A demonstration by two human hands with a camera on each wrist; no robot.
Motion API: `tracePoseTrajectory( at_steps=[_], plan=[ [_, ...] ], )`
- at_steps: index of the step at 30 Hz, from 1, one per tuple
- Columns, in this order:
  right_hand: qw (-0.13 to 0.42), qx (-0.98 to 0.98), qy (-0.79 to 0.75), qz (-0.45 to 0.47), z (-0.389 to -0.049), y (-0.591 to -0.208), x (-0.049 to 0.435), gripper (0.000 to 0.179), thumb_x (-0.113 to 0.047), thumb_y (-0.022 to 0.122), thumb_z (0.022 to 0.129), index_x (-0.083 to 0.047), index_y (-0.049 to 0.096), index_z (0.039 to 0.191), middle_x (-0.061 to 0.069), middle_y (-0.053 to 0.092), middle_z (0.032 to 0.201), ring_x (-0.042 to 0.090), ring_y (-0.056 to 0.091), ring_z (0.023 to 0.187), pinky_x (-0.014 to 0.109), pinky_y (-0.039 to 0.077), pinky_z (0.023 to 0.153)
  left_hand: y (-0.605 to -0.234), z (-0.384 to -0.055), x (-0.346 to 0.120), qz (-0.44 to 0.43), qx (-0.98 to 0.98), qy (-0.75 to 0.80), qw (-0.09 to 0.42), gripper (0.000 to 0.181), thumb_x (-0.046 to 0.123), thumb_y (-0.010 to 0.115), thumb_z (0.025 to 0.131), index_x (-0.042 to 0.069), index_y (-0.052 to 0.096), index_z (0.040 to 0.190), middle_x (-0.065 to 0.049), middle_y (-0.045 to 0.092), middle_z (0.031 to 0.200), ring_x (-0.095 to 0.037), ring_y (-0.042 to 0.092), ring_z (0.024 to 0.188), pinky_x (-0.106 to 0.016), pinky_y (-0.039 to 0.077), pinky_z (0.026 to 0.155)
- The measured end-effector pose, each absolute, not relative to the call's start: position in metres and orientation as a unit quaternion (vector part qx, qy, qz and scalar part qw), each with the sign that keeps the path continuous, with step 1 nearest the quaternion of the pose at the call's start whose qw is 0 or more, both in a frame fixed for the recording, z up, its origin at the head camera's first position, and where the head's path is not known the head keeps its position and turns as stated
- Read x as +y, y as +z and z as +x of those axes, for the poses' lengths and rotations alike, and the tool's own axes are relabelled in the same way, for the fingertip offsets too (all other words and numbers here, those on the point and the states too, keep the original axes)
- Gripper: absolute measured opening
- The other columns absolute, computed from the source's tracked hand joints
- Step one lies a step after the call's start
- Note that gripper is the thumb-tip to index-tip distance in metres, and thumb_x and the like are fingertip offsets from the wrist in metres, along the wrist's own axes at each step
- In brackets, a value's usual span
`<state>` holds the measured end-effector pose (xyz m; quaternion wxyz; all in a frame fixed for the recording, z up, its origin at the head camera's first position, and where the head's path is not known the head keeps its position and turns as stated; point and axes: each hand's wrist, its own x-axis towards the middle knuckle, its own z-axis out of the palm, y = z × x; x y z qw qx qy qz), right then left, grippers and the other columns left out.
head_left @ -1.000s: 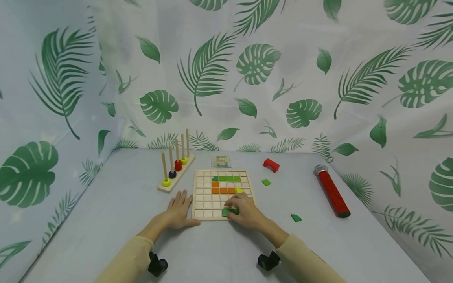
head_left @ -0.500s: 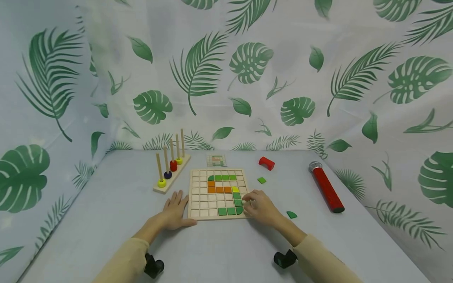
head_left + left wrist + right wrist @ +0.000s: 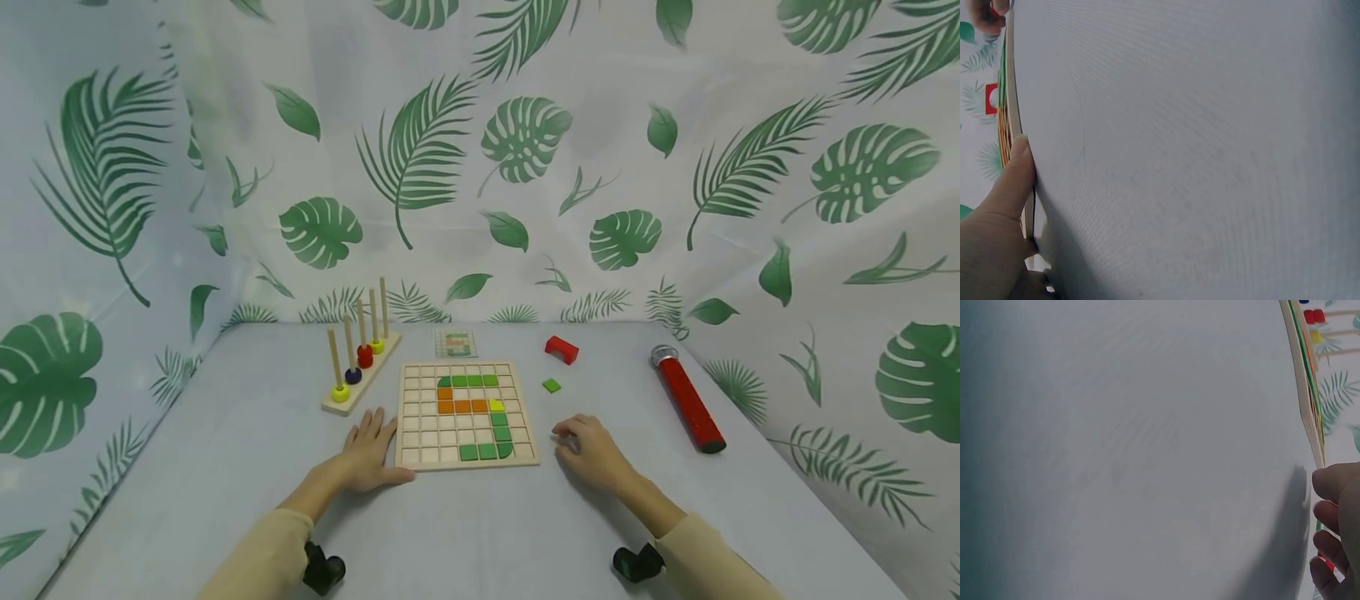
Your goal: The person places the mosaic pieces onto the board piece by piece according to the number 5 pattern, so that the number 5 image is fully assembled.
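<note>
A square wooden grid board (image 3: 420,454) lies in the middle, bearing flat tiles. Its top row of green tiles (image 3: 476,381) begins with a rounded one; orange tiles (image 3: 462,407) and a yellow tile (image 3: 497,405) lie below. More green tiles (image 3: 501,433) run down the right side and along the bottom. My left hand (image 3: 369,457) rests with spread fingers beside the left edge, its thumb (image 3: 1013,178) against the board. My right hand (image 3: 596,457) is over the table right of the board, fingers loosely bent, with nothing visible between them. The area beneath it is hidden.
A pattern card (image 3: 455,343) lies behind the board. To the left stands a peg rack (image 3: 367,379) with coloured beads. Rightward are a red arch block (image 3: 562,350), a loose light-green tile (image 3: 552,386) and a long red cylinder with a silver end (image 3: 690,404).
My right hand has moved from the board's lower right to the table on the right, now covering the spot where a green quarter-round tile lay. My left hand stays beside the board.
</note>
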<state>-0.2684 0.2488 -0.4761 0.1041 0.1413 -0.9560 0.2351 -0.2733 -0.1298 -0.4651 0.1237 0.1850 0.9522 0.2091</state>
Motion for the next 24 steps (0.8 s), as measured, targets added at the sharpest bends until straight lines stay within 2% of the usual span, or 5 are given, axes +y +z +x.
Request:
tracePoseTrajectory(
  at_steps=[7,14,24],
  plan=[
    [0.129,-0.959,0.221,0.124,-0.263,-0.475,0.277,0.029,-0.006,0.075,0.077,-0.005,0.066,0.105,0.004,0.061,0.097,0.021,0.054,0.092,0.04,0.05,0.08,-0.463,-0.274,-0.129,0.185,0.953,0.209,0.122,0.096,0.053,0.065,0.083,-0.006,0.023,0.146,-0.032,0.006,0.151,-0.046,0.001,0.139,-0.058,0.005,0.11],
    [0.126,-0.96,0.222,0.117,-0.254,-0.477,0.301,0.033,-0.01,0.077,0.076,-0.003,0.065,0.106,0.006,0.06,0.098,0.023,0.055,0.092,0.042,0.05,0.081,-0.465,-0.275,-0.13,0.186,0.954,0.203,0.118,0.096,0.054,0.065,0.083,-0.007,0.023,0.145,-0.033,0.007,0.151,-0.047,0.002,0.139,-0.059,0.006,0.11],
    [0.102,-0.967,0.212,0.093,-0.244,-0.471,0.315,0.019,-0.012,0.079,0.075,-0.008,0.065,0.088,0.0,0.053,0.081,0.014,0.05,0.074,0.027,0.048,0.064,-0.465,-0.272,-0.13,0.186,0.953,0.208,0.122,0.096,0.052,0.066,0.083,-0.008,0.024,0.145,-0.033,0.007,0.15,-0.047,0.002,0.138,-0.059,0.006,0.109]
  ],
)
